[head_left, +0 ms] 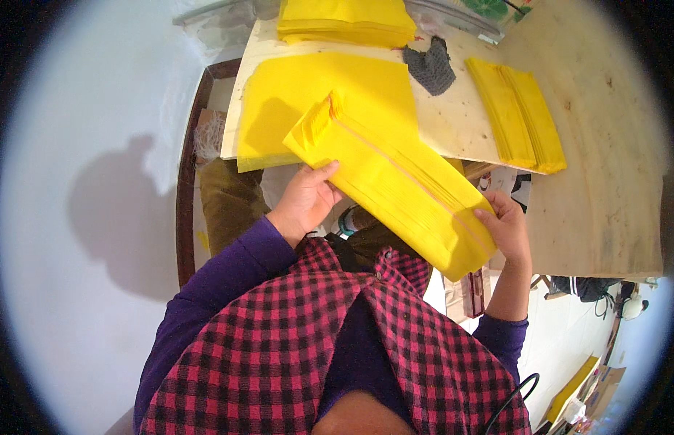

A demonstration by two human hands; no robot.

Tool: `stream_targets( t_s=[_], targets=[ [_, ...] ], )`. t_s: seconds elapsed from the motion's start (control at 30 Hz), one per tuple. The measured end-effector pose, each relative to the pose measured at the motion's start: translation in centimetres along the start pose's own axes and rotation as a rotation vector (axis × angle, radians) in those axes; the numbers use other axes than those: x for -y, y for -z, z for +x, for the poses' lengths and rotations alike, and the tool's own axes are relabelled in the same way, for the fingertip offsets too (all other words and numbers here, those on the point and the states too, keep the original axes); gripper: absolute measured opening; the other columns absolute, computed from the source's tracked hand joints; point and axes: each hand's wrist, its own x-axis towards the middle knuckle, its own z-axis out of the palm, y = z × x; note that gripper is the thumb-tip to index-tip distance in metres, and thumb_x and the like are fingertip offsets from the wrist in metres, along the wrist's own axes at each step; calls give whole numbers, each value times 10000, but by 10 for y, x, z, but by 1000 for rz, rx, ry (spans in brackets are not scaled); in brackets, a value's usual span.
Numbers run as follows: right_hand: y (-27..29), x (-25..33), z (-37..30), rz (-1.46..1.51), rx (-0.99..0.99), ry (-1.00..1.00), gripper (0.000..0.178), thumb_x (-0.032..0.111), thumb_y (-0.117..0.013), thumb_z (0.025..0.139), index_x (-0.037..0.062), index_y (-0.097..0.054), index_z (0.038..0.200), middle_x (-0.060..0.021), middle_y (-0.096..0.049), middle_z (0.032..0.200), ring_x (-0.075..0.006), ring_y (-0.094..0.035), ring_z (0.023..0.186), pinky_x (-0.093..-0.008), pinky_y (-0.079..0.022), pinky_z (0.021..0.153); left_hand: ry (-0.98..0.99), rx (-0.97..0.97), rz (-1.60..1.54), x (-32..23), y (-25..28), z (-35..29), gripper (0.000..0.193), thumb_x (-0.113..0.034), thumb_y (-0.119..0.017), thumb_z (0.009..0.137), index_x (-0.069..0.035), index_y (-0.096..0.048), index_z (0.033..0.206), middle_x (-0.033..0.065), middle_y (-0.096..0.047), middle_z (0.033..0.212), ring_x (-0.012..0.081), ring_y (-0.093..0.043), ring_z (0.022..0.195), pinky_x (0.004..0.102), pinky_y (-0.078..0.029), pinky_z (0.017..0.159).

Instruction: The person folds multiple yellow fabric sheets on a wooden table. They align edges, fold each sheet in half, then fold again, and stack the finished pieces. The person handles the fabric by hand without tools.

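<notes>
Between my two hands is a long bundle of folded yellow fabric, tilted so its left end is farther from me. Its many layers show as pleats at that far end, and a thin orange-pink strip runs lengthwise along it. My left hand grips the near edge close to the left end, thumb on top. At the opposite end, my right hand pinches the corner with its thumb on the upper face. A flat yellow fabric sheet lies on the wooden table, partly hidden behind the bundle.
A thick yellow fabric stack sits at the table's far side. Nearby lies a crumpled dark grey cloth or glove. Folded yellow bundles rest at the right, beside an upright wooden panel. A white wall stands to the left.
</notes>
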Motion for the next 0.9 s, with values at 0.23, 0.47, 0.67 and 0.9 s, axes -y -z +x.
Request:
stream_targets(
  t_s=[0.23,0.47,0.67,0.9],
  targets=[
    [1,-7,-25,119,-85,17,174,-33,-626,850,-28,-605,1023,-42,-657,889,-100,-597,804,-246,-487,733,-116,82,-52,-18,-18,-2,407,-68,-603,905,-87,-489,1295,43,-565,1275,204,-533,1178,393,-426,1005],
    [0,-12,-37,54,-176,62,171,-43,-633,844,-21,-609,1012,-32,-655,882,-88,-588,800,-232,-481,726,-141,105,-37,-27,-19,4,447,-118,-636,896,-97,-481,1316,33,-550,1303,202,-512,1203,408,-394,1037],
    [5,-23,-31,166,-199,105,152,-46,-636,833,-15,-616,980,-27,-646,868,-85,-578,790,-232,-476,718,-137,120,-13,-33,-25,28,454,-121,-646,887,-82,-486,1310,48,-554,1302,210,-512,1204,406,-390,1039],
    [20,-52,-19,80,-257,88,128,-7,-642,854,1,-602,975,-10,-635,861,-75,-570,771,-226,-470,711,-177,165,117,-24,-48,72,445,24,-619,856,-38,-494,1278,81,-580,1245,223,-559,1146,381,-446,989]
  ],
)
